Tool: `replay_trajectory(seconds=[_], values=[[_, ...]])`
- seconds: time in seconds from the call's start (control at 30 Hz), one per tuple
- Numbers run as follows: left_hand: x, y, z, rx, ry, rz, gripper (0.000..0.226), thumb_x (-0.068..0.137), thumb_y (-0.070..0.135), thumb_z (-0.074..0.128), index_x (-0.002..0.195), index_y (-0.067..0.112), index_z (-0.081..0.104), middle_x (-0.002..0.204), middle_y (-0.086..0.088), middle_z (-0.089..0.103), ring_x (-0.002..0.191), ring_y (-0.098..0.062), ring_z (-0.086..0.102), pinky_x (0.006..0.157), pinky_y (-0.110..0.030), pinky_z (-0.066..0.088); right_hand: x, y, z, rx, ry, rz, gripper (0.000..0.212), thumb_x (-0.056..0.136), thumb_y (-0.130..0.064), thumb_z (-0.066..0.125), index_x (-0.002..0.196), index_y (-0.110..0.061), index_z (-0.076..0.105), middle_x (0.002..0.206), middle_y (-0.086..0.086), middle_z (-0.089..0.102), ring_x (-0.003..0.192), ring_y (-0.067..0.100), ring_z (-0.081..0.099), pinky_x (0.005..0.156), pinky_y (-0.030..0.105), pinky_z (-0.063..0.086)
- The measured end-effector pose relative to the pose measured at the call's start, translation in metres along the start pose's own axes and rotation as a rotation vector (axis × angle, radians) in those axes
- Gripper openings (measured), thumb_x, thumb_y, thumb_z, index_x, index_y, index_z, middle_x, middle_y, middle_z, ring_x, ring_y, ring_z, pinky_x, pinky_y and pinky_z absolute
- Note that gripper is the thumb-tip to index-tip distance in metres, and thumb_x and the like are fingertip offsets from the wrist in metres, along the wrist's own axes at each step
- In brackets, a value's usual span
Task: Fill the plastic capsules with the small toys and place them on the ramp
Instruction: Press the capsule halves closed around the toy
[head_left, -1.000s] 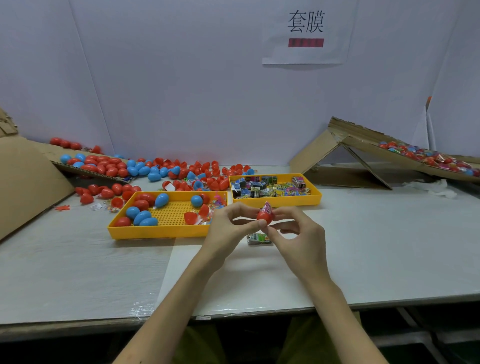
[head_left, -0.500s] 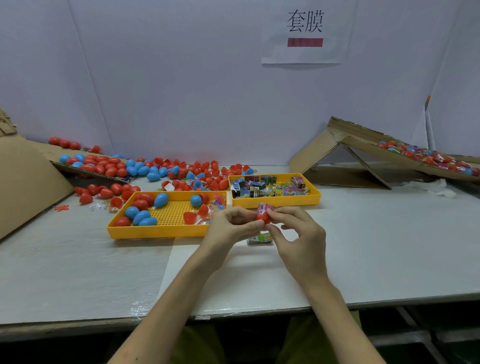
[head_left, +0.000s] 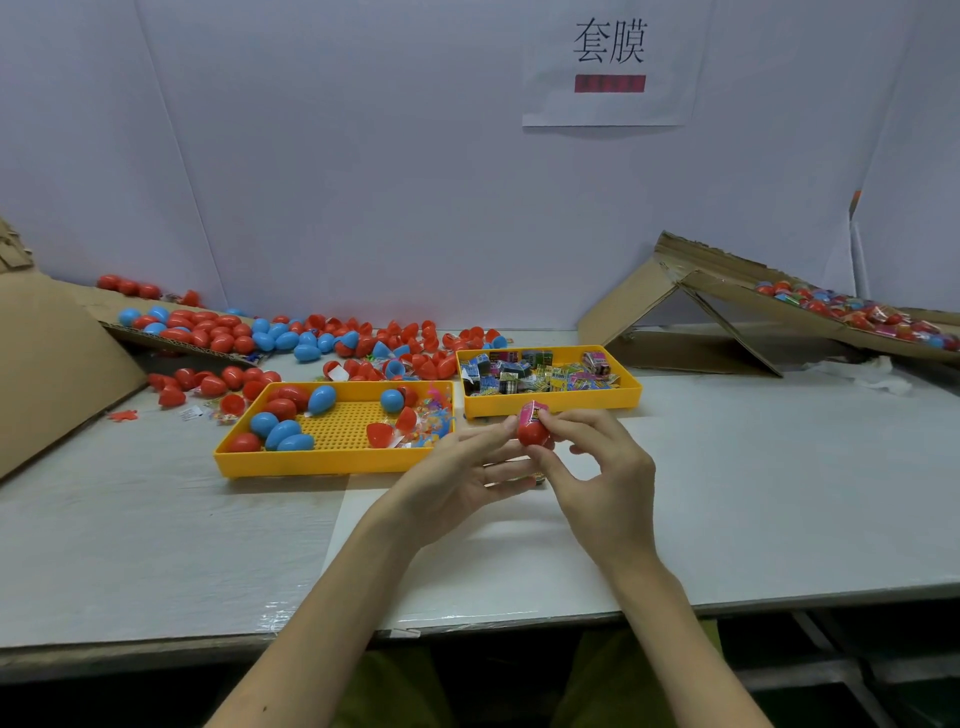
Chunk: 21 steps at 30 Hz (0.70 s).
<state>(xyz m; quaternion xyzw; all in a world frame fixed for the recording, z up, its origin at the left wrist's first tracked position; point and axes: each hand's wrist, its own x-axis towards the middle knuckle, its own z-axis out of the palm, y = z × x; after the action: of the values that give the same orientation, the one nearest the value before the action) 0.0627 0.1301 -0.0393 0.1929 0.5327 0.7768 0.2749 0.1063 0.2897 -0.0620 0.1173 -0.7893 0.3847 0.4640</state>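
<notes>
**Station status: one red capsule in hand, toy packet protruding**

At your far left a plain brown cardboard slope (head_left: 57, 364) rises from the white table (head_left: 753, 493). Beside it lie the loose capsules (head_left: 311, 338), smooth glossy egg shapes in red and blue, some whole and some in halves. In front of them sits the left tray (head_left: 311, 465), yellow plastic with a perforated floor, holding more capsules and a few bright small toys at its right end.

Your left hand (head_left: 457, 478) is turned palm up, fingers nearly straight; only its thumb tip touches the red capsule (head_left: 535, 436). The capsule is held above the table, just in front of the right tray (head_left: 493, 408). A printed pink toy packet (head_left: 532, 414) stands out of its top; the print is too small to read. Your right hand (head_left: 608, 478) pinches the capsule between thumb and forefinger, the other fingers loosely curled.

The right tray holds small printed packets (head_left: 540, 371). On the wall above it, a white paper sign (head_left: 610, 47) reads 套膜 over a blurred red bar.

At your right the ramp (head_left: 727, 275), rough corrugated cardboard, slopes down to the right; filled capsules (head_left: 852, 312) lie on it.
</notes>
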Motion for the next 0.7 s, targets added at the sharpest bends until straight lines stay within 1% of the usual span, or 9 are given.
replay_trajectory(seconds=[0.1, 0.2, 0.27, 0.33, 0.43, 0.57, 0.7], values=[[-0.0002, -0.0008, 0.0013, 0.023, 0.024, -0.013, 0.034, 0.092, 0.039, 0.066, 0.116, 0.017, 0.075, 0.126, -0.014, 0.069, 0.119, -0.027, 0.066, 0.095, -0.034, 0.056, -0.0003, -0.0005, -0.0001, -0.005, -0.006, -0.016, 0.032, 0.075, -0.004, 0.083, 0.106, -0.007, 0.076, 0.099, 0.002, 0.069, 0.093, 0.002, 0.058, 0.082, 0.006, 0.046], [-0.0003, -0.0010, 0.0003, 0.012, 0.011, -0.023, 0.035, 0.093, 0.036, 0.066, 0.120, 0.016, 0.073, 0.128, -0.014, 0.068, 0.121, -0.028, 0.064, 0.100, -0.036, 0.054, 0.0000, -0.0016, -0.0008, -0.009, -0.014, -0.038, 0.032, 0.075, -0.001, 0.082, 0.106, -0.006, 0.076, 0.099, 0.004, 0.069, 0.093, 0.003, 0.058, 0.085, 0.005, 0.045], [-0.0008, -0.0005, -0.0001, -0.021, -0.004, -0.032, 0.034, 0.094, 0.033, 0.066, 0.121, 0.014, 0.072, 0.130, -0.014, 0.067, 0.122, -0.029, 0.063, 0.100, -0.036, 0.053, 0.0000, -0.0029, -0.0011, -0.001, -0.014, -0.034, 0.035, 0.076, -0.001, 0.082, 0.110, -0.007, 0.075, 0.101, 0.002, 0.068, 0.094, 0.002, 0.058, 0.086, 0.005, 0.044], [-0.0017, 0.0004, 0.0004, -0.050, -0.016, -0.033, 0.033, 0.094, 0.032, 0.064, 0.119, 0.013, 0.073, 0.131, -0.014, 0.066, 0.122, -0.028, 0.063, 0.098, -0.035, 0.055, 0.0005, -0.0046, -0.0017, -0.004, -0.012, -0.013, 0.039, 0.077, -0.005, 0.082, 0.115, -0.010, 0.074, 0.104, -0.003, 0.067, 0.098, 0.000, 0.057, 0.087, 0.005, 0.044], [-0.0030, 0.0023, 0.0028, -0.065, -0.017, -0.039, 0.032, 0.093, 0.032, 0.064, 0.119, 0.015, 0.073, 0.131, -0.014, 0.066, 0.121, -0.029, 0.064, 0.094, -0.034, 0.056, 0.0006, -0.0044, -0.0024, -0.012, -0.011, -0.006, 0.038, 0.076, -0.007, 0.083, 0.113, -0.010, 0.074, 0.104, -0.008, 0.066, 0.099, -0.001, 0.057, 0.088, 0.003, 0.042], [-0.0026, 0.0023, 0.0056, -0.041, 0.019, -0.059, 0.041, 0.092, 0.038, 0.063, 0.125, 0.014, 0.068, 0.129, -0.013, 0.067, 0.118, -0.029, 0.066, 0.092, -0.034, 0.057, -0.0006, -0.0033, -0.0019, -0.015, -0.005, -0.023, 0.032, 0.075, -0.003, 0.083, 0.106, -0.006, 0.076, 0.101, 0.002, 0.071, 0.096, 0.000, 0.059, 0.087, 0.003, 0.044], [-0.0026, 0.0015, 0.0042, -0.024, 0.007, -0.053, 0.033, 0.093, 0.035, 0.064, 0.118, 0.016, 0.074, 0.128, -0.013, 0.068, 0.121, -0.031, 0.064, 0.096, -0.035, 0.056, -0.0006, -0.0027, -0.0025, -0.008, -0.003, -0.040, 0.029, 0.076, -0.002, 0.081, 0.105, -0.005, 0.077, 0.101, 0.004, 0.072, 0.096, 0.002, 0.060, 0.088, 0.006, 0.045]])
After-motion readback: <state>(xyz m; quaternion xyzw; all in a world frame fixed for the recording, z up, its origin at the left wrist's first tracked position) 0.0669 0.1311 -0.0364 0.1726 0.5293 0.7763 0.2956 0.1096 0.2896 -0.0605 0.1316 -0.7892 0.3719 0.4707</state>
